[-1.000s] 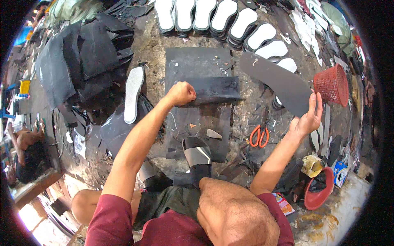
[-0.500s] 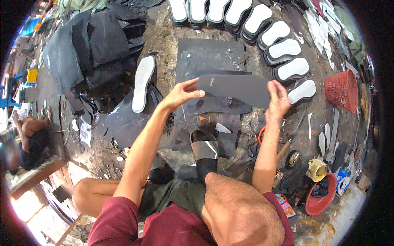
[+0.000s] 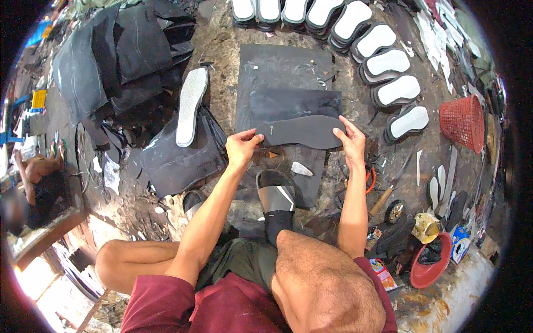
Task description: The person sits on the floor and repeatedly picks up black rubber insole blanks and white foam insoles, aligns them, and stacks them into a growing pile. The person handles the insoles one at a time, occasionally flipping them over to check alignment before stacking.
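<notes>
1. The work was set on a worn brown floor (image 3: pixel 217 53), strewn with scraps. A flat dark mat (image 3: pixel 277 66) lay in front of the person, with a smaller black piece (image 3: pixel 294 103) across it.
2. The dark sole-shaped sheet (image 3: pixel 302 132) was held level above the mat, just on the near side of the black piece. I could not tell whether it touched the mat.
3. The left hand (image 3: pixel 240 149) pinched the sheet's left end between thumb and fingers; the right hand (image 3: pixel 353 145) gripped its right end in the same way.
4. White-topped soles (image 3: pixel 387 61) stood in stacks, arcing around the far and right sides. To the left were a pile of black sheets (image 3: pixel 139 44) and a single pale insole (image 3: pixel 191 105).
5. A blue-and-white box (image 3: pixel 459 244) and a bright printed packet (image 3: pixel 383 275) carried printing too small to make out.
6. The sheet's right end came about to the mat's right edge. A strip of littered floor separated that edge from the soles; the red basket (image 3: pixel 462 123) stood well apart. Orange scissor handles (image 3: pixel 371 180) lay just beside the right forearm, and a sandalled foot (image 3: pixel 276 194) rested near the mat's lower part.
</notes>
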A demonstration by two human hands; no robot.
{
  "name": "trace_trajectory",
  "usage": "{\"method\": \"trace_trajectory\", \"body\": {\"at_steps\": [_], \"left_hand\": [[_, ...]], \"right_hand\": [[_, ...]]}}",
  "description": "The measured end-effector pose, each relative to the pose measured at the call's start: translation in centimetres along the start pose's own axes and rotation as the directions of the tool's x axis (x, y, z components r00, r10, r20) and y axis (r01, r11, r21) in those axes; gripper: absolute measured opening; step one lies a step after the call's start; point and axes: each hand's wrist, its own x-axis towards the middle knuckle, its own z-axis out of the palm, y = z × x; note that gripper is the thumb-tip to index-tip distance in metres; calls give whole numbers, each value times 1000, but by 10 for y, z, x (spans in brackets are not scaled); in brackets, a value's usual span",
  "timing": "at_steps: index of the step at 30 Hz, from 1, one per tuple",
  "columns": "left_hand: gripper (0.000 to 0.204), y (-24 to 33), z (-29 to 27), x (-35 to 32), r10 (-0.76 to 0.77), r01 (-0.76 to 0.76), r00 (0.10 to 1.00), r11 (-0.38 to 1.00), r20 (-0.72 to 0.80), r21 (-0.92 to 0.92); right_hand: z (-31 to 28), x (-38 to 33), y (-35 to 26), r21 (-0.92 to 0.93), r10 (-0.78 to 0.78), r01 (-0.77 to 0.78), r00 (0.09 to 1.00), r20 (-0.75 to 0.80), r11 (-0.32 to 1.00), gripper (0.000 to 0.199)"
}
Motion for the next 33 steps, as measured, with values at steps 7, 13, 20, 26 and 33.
{"method": "trace_trajectory", "body": {"at_steps": [7,13,20,26,33], "left_hand": [[48,0,1,-1,-29,29,999,999,-24,-24],[47,4,2,-1,-21,22,999,1000,-25,13],[46,-2,3,3,-33,34,999,999,-32,23],[46,-2,3,2,-7,8,999,999,-41,41],[47,7,0,-2,45,-37,998,988,-46,152]], "right_hand": [[1,2,4,-14,-1,1,1000,5,1000,52],[-2,3,9,0,8,-8,1000,3,1000,52],[-2,3,8,-8,10,-10,1000,-6,1000,51],[-1,4,15,15,3,-3,1000,-1,1000,49],[-3,-7,2,-543,-227,133,968,-110,829,56]]}}
